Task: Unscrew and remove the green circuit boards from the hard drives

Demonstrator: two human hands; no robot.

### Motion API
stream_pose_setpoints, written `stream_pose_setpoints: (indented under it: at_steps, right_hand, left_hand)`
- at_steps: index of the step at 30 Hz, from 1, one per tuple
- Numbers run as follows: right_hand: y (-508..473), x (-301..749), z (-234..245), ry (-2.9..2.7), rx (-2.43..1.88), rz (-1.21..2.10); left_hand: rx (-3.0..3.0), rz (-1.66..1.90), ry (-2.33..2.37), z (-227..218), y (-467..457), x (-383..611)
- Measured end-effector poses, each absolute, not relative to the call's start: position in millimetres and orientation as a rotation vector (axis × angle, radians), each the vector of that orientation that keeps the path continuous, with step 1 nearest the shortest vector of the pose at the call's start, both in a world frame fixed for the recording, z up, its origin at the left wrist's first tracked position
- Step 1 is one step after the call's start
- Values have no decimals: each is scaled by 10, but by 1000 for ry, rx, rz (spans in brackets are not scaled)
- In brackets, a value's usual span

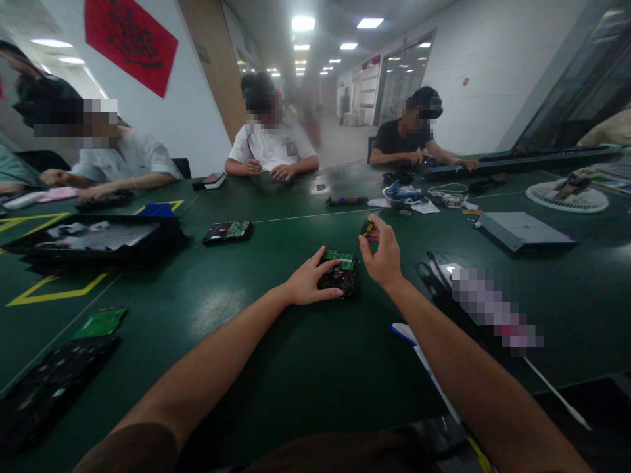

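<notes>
A black hard drive (348, 279) with a green circuit board lies on the table in front of me. My left hand (313, 279) grips it from the left, with fingers spread across its top and near edge. My right hand (382, 253) is raised just right of the drive, its fingers closed around the yellow-and-black handle of a screwdriver (367, 228). The screwdriver's thin shaft points down beside the drive, and its tip is too small to make out.
Another hard drive (228, 232) lies further left, near a black tray (98, 240) of parts. More drives (59, 381) lie at near left. A silver metal box (525, 231), cables (401, 192) and a white fan grille (566, 196) are at right. Several people sit across the table.
</notes>
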State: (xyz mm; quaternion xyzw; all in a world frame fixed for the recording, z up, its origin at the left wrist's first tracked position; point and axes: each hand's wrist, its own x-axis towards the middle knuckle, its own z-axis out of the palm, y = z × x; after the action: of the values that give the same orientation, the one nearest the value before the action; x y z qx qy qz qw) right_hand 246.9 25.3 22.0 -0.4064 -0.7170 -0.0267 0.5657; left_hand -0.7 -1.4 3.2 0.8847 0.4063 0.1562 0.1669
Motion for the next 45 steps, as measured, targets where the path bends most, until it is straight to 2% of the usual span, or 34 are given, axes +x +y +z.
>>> stream_pose_setpoints:
  at_steps: [45]
  right_hand:
    - [233, 2450, 211, -1703, -960, -70]
  left_hand:
    - [2516, 454, 1161, 57, -49, -5]
